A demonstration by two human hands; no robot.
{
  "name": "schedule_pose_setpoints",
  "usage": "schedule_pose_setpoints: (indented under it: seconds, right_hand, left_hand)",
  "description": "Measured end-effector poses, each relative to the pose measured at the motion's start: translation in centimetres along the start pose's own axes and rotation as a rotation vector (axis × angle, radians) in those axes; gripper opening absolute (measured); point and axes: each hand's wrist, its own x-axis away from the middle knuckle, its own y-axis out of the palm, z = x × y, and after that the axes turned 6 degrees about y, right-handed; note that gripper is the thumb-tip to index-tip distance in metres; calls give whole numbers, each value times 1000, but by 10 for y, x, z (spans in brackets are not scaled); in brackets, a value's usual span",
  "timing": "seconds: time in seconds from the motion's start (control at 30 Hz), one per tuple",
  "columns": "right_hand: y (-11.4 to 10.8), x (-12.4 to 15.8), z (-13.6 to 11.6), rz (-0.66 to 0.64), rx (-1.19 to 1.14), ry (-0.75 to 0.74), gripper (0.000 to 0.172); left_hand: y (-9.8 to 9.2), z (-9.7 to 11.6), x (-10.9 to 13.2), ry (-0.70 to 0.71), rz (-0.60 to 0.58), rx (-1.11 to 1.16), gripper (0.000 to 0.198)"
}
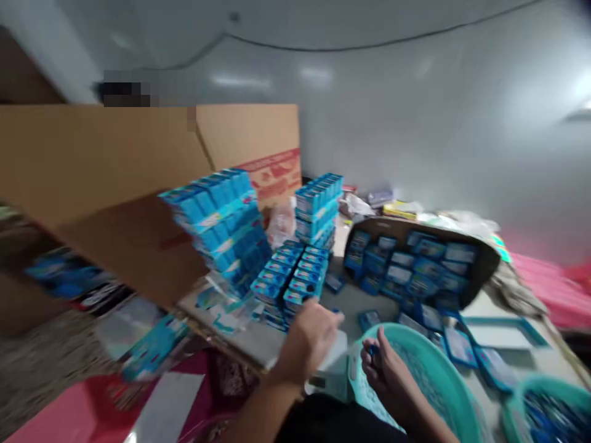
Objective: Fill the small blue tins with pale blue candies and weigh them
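Note:
My left hand [314,332] reaches over the front of two rows of small blue boxes [307,271], back of the hand toward me. Its fingers look curled, and what they may hold is hidden. Above the rim of a turquoise basket [438,375] is my right hand [385,369], palm turned up and inward. Its fingers curl around a small dark blue object [373,351], too blurred to name, with the thumb raised. Many small, clear-looking pieces lie inside the basket.
Taller stacks of blue boxes [221,215] stand by a large cardboard carton [115,154]. A tilted dark-edged carton [420,264] spills blue packs onto the table. Another turquoise basket [517,394] sits at right, a blue-rimmed tray [535,329] behind it. Pink containers [83,409] stand low at left.

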Motion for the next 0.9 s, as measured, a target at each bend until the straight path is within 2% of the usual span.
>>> schedule_pose_setpoints:
  seconds: [0.07,0.17,0.23,0.33,0.47,0.6,0.77,0.9]
  right_hand:
    - [-13,9,1,151,-149,12,58]
    - [-37,27,3,332,-297,9,53]
    - [-59,39,6,432,-345,-13,47]
    - [-91,55,10,597,-449,-45,37]
    - [-112,76,10,739,-490,-93,25]
    - [-106,87,8,836,-437,-122,21]
    - [-90,83,8,730,-564,-100,22]
    - [-80,78,12,724,-505,-119,22]
  left_hand:
    - [-10,-31,-12,-77,6,-56,20]
    - [-12,-73,-24,-157,-75,-155,20]
    - [-6,-93,-28,-194,-127,-182,22]
    - [6,-108,-27,-221,-228,-201,22]
    - [11,-107,-20,-190,-374,-214,19]
    - [4,-97,-10,-126,-478,-235,34]
    - [-1,-80,-8,-72,-577,-433,41]
    - [0,-70,-21,-15,-728,-524,53]
